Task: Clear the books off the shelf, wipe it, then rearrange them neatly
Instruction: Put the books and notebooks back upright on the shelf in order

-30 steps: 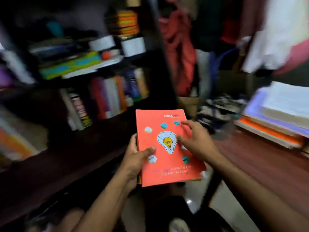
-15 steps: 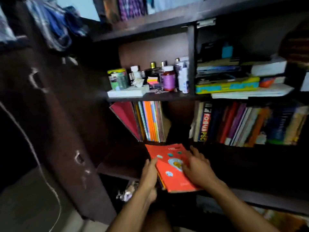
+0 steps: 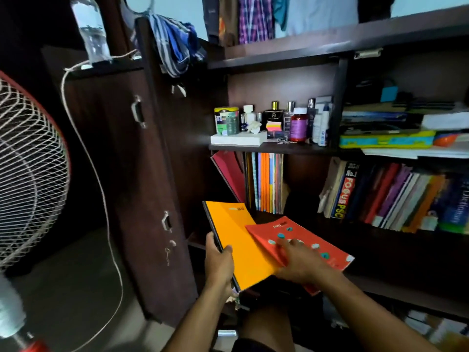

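Left hand grips orange notebook; red notebook partly hidden.

We're looking into a dim room with dark brown wooden furniture: a tall cupboard door with metal handles stands open at the left, and beside it a pedestal fan with a white grille rimmed in red. A pale cord trails down to the grey floor. Up top, a pale blue wall catches daylight behind hanging clothes
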Demonstrator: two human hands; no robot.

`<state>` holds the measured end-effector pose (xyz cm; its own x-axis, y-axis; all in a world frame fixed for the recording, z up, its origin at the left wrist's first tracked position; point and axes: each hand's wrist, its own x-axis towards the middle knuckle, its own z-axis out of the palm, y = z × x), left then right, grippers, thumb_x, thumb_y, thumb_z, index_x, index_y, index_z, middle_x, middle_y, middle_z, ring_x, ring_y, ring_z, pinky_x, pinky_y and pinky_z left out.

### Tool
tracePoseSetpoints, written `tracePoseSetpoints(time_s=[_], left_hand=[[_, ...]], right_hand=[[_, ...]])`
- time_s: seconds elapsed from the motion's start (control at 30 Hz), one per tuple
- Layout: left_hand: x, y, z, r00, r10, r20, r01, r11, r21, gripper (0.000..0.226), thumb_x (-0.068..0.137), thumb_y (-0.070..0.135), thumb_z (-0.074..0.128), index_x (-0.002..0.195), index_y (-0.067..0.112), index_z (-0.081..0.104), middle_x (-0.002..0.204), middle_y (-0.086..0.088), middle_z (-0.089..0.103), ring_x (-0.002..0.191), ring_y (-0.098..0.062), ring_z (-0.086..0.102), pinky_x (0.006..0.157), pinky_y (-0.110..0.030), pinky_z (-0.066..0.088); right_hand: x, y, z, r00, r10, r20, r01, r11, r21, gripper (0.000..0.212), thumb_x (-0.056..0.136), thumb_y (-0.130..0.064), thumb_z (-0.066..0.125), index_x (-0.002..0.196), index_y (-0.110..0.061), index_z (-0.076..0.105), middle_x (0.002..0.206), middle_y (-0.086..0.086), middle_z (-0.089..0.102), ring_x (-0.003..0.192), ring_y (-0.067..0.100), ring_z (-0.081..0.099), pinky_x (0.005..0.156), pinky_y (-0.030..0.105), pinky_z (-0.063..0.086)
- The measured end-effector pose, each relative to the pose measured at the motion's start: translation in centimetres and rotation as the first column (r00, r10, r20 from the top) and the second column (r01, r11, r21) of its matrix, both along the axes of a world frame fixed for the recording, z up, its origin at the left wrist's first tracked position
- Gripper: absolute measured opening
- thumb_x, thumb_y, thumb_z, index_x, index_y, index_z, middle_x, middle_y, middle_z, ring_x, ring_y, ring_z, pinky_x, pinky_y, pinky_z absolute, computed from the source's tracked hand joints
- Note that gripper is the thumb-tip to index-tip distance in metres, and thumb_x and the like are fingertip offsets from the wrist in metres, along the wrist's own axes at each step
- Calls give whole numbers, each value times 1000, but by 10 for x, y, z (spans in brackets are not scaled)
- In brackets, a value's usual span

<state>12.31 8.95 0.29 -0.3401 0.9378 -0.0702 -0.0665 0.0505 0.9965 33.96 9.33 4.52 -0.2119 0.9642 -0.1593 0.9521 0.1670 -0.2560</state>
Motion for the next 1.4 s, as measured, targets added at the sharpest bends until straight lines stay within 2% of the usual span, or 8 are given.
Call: tracePoseSetpoints(time_s=[0.3,0.43,0.53,0.6,0.7,1.0,1.2,1.4], left_hand=[[-35,2,31,889,288,-357,-208,947,246,64,106,18,54,158,32,19,161,0,37,144,-30,39,105,-40,39],[-42,7,37,820,369,-438,-242,916,320,60,106,15,51,157,27,22,136,1,58,111,-38,57,88,-34,39],[-42,17,41,811,404,-424,-252,894,371,55,104,10,53,148,31,27,98,27,53,75,-4,60,81,-42,47],[-40,31,43,828,394,-399,-236,891,389,53,105,10,52,150,25,29,117,23,49,91,21,47,89,-33,40],[-37,55,44,822,405,-401,-228,879,419,53,105,11,52,150,22,27,137,14,39,121,-2,40,96,-28,35],[-18,84,23,837,412,-360,-250,873,418,50,106,14,49,147,31,27,140,0,56,118,-12,54,91,-26,38],[6,89,30,863,470,-184,-390,853,348,55,104,10,50,150,27,27,157,-9,39,143,-20,38,95,-25,32],[19,81,34,790,610,-58,-555,753,355,50,104,0,46,150,11,29,130,-13,51,109,-21,49,71,-14,31]], right_hand=[[-30,31,-3,973,119,199,-156,972,177,73,94,-15,49,158,-28,16,146,11,49,128,33,52,103,48,47],[-31,52,-4,970,176,168,-215,944,251,65,97,-18,48,155,-31,21,142,6,54,124,28,55,105,45,45],[-27,57,-24,973,210,100,-229,935,269,55,99,-28,50,150,-32,29,150,0,48,136,22,46,117,45,31],[-22,58,-37,980,200,15,-194,928,317,53,98,-39,51,148,-35,35,153,-8,45,140,16,41,120,41,23],[-17,61,-40,980,193,-45,-164,917,363,53,96,-52,51,146,-37,41,149,-12,49,137,12,44,117,39,24],[-15,49,-39,973,180,-145,-88,868,488,47,107,-45,39,152,-33,32,151,-7,50,124,15,59,104,41,49],[-13,46,-43,959,192,-210,-31,804,594,50,95,-33,68,142,-25,51,130,1,68,104,20,72,76,39,62],[-13,46,-40,961,202,-188,-42,779,626,47,93,-34,69,136,-24,57,123,0,72,97,16,74,72,36,63]])
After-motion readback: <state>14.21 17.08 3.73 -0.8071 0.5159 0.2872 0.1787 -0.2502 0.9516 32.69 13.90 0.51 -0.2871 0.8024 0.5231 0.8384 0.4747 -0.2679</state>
